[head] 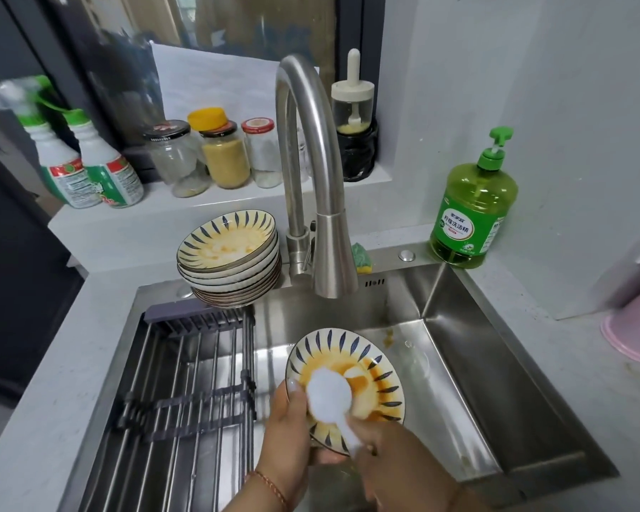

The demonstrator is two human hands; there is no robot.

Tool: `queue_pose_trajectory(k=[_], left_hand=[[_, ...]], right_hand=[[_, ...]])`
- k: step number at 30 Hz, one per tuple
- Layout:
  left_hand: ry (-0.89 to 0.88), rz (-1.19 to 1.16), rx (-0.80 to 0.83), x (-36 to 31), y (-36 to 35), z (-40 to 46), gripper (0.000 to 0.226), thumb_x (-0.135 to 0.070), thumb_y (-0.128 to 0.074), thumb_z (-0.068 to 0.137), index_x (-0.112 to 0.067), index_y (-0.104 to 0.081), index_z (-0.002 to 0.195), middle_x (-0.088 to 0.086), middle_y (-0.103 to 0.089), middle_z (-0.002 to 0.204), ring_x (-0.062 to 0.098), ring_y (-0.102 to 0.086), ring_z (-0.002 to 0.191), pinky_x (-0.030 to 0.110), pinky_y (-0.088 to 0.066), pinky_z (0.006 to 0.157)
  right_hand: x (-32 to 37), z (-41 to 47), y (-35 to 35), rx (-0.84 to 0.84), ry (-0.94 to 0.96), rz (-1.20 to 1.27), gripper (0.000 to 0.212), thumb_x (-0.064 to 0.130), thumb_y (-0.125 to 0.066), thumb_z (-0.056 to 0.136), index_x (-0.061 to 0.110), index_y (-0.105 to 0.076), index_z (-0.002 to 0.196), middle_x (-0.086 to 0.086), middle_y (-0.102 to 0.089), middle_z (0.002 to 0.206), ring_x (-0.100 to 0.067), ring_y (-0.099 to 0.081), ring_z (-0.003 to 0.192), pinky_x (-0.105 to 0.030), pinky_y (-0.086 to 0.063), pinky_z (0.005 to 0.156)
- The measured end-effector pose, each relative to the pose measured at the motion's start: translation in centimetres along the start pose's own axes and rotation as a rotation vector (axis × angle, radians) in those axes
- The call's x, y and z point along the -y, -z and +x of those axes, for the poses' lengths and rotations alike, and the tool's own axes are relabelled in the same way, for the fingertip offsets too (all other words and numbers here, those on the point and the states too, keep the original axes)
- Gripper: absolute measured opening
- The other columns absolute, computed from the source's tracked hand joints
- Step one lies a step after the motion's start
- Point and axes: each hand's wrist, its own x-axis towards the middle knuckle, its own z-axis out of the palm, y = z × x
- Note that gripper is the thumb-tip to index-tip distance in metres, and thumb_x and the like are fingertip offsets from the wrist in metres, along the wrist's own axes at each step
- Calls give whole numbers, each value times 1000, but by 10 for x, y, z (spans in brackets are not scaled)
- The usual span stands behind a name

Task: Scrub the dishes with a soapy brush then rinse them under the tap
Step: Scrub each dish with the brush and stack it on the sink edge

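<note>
My left hand (291, 426) grips the near left rim of a patterned plate (363, 358), thumb over its edge, and holds it tilted above the steel sink (470, 364). Orange sauce smears the plate. My right hand (388, 452), blurred, grips the handle of a white round brush (329, 395) whose head presses on the plate's middle. A stack of several dirty plates (230, 260) of the same pattern stands at the sink's back left corner. The curved tap (311, 171) hangs over the sink; no water shows at its spout.
A dark drying rack (196, 382) fills the sink's left half. A green dish-soap pump bottle (472, 205) stands on the counter at back right, a sponge (361, 258) behind the tap. Jars (224, 157) and spray bottles (85, 157) line the sill. A pink container (634, 327) sits far right.
</note>
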Motion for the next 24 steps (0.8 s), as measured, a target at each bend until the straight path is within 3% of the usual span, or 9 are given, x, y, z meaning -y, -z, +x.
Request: queue_pose_trajectory(k=[2,5,8,11,13,15,18,21,24], left_hand=[[11,-24,33,5,-1,-2,36,-46,-32,100,-25,-60,110,8,-67,110,30,-69,91,46,-57,59],[23,-56,76,6,1,-5,34,-48,-33,99,-29,-59,109,6,-71,104,28,-73,78,46,-56,52],[-9,-42,64,3,4,-6,33,-50,-33,98,-32,-59,108,4,-69,105,27,-73,78,44,-55,51],[2,-17,60,6,5,-3,37,-50,-32,99,-28,-60,108,6,-66,108,32,-70,86,47,-55,51],[21,-31,87,11,4,-2,44,-54,-33,96,-24,-60,111,10,-68,110,33,-70,91,54,-57,59],[29,-61,114,13,4,-3,46,-55,-33,94,-22,-60,113,11,-71,108,34,-71,89,52,-57,60],[-9,-71,116,8,7,-4,39,-52,-32,96,-28,-58,114,5,-72,105,33,-72,84,46,-57,53],[-53,-58,98,0,10,-3,37,-54,-33,95,-33,-56,113,1,-70,109,30,-72,88,46,-56,52],[-58,-28,67,-3,10,-2,38,-54,-32,95,-30,-57,112,1,-68,108,30,-68,93,53,-57,55]], right_hand=[[-2,14,4,-68,-7,58,44,20,-43,93,25,-49,137,12,-63,91,8,-54,59,-16,-49,77],[-17,22,23,-154,-93,48,43,16,-40,95,15,-47,137,13,-48,74,-2,-56,50,-21,-49,66],[-25,2,27,-94,-123,-107,40,14,-36,96,6,-47,134,-3,-54,86,-27,-61,88,-28,-46,75],[-5,-15,8,-28,-23,-123,48,22,-38,97,22,-37,144,-3,-58,127,-15,-57,113,-21,-41,94],[10,-11,5,-19,15,-16,47,20,-38,96,25,-40,143,4,-64,104,2,-62,79,-20,-46,86],[2,3,14,-59,-34,45,45,17,-39,95,21,-43,140,13,-49,70,3,-55,43,-21,-49,67],[-16,12,34,-125,-119,-2,35,16,-39,94,13,-57,124,12,-37,67,14,-55,51,-14,-45,57],[-10,-3,39,-55,-157,-24,25,16,-37,98,25,-49,77,7,-41,72,-4,-61,83,-8,-40,58],[1,-18,24,85,-88,-49,23,21,-39,99,18,-61,99,12,-49,75,6,-48,71,1,-31,55]])
